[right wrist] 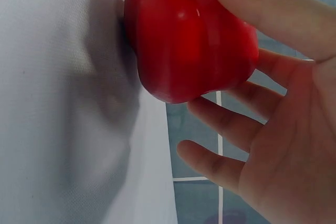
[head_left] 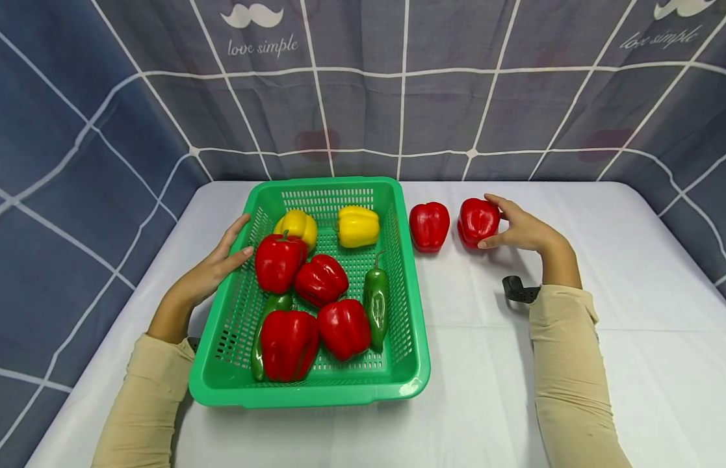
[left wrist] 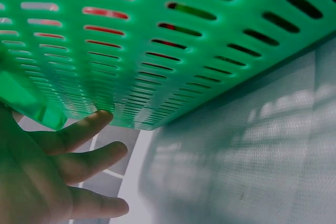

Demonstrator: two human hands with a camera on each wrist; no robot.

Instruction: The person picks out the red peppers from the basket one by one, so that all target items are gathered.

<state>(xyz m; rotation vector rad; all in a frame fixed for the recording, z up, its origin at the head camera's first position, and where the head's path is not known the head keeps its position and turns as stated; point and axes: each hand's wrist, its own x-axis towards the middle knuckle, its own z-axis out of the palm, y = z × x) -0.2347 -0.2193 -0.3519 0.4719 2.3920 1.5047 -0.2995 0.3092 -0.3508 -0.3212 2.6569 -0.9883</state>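
My right hand (head_left: 523, 229) holds a red bell pepper (head_left: 477, 223) between thumb and fingers, on the right part of the white table. In the right wrist view, the thumb lies across one side of this pepper (right wrist: 189, 40) and some fingers reach behind it. Just left of it, a second red bell pepper (head_left: 429, 227) sits beside the green basket (head_left: 421, 364). At the basket's left rim rests my left hand (head_left: 213, 270), its fingers extended. From the left wrist view, these fingers (left wrist: 94, 163) spread alongside the slotted basket wall (left wrist: 136, 66).
Inside the basket are several red bell peppers (head_left: 289, 344), two yellow bell peppers (head_left: 358, 227) and two long green peppers (head_left: 375, 302). A dark grid-patterned curtain (head_left: 363, 110) stands behind and beside the white tablecloth (head_left: 479, 390).
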